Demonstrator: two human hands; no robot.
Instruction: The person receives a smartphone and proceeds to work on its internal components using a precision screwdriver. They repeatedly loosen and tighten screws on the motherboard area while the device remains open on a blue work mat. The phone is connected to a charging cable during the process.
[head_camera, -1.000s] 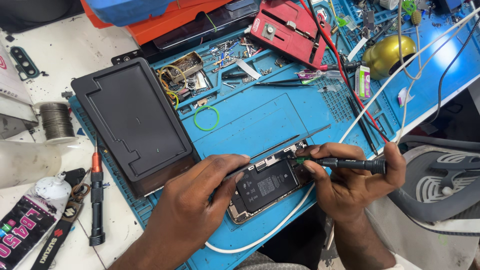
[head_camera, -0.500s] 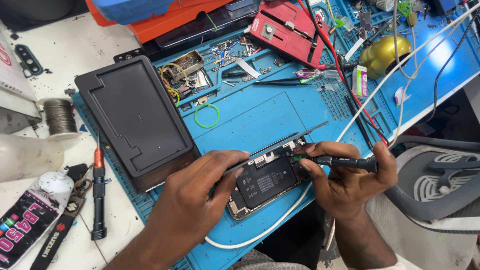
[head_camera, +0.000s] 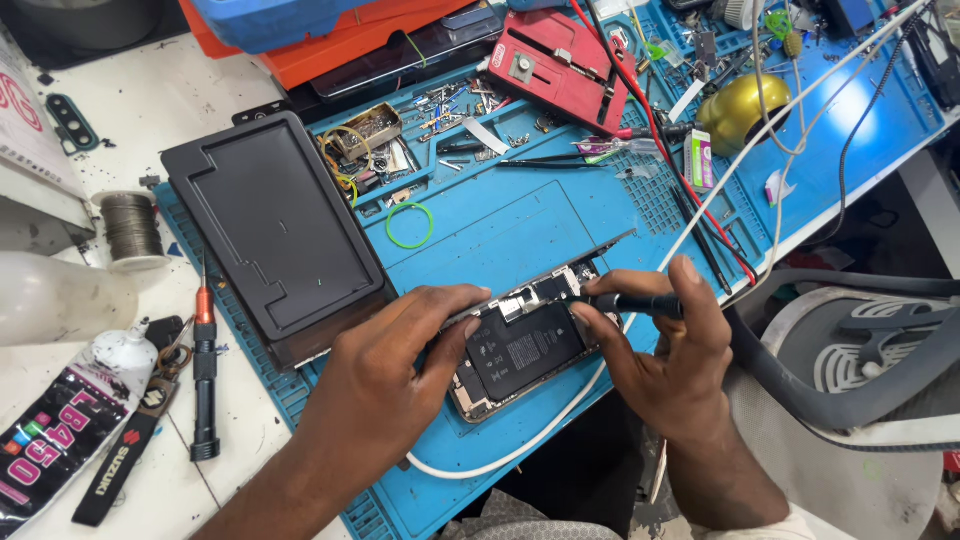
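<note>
Working inside the opened smartphone with its black battery and bare circuit board (head_camera: 522, 345), I read this as the unscrewing or prying stage at the top of the board. It lies near the front edge of the blue silicone repair mat (head_camera: 520, 230), a little right of centre. My left hand (head_camera: 400, 385) is clamped over the phone's left side, thumb pressed along the edge beside the battery, pinning the body to the mat. My right hand (head_camera: 665, 365) is closed round a slim black-handled driver (head_camera: 625, 302), held nearly level with its tip at the far end of the board; whether the tip is seated in a screw I cannot tell. As I judge it, the next move calls for a steady left-hand hold and only light pressure at the tip, since the white cable (head_camera: 520, 450) loops just under the phone and small parts lie close by.

Left of the phone sits a black rectangular moulded tray (head_camera: 270, 235), and farther left, off the mat, an orange-collared black screwdriver (head_camera: 204, 370). A green rubber ring (head_camera: 408, 224) lies on the mat beyond.

Against the earlier frames, both hands keep their grips and the phone has not shifted; the driver tip has merely crept slightly along the board's far end.
</note>
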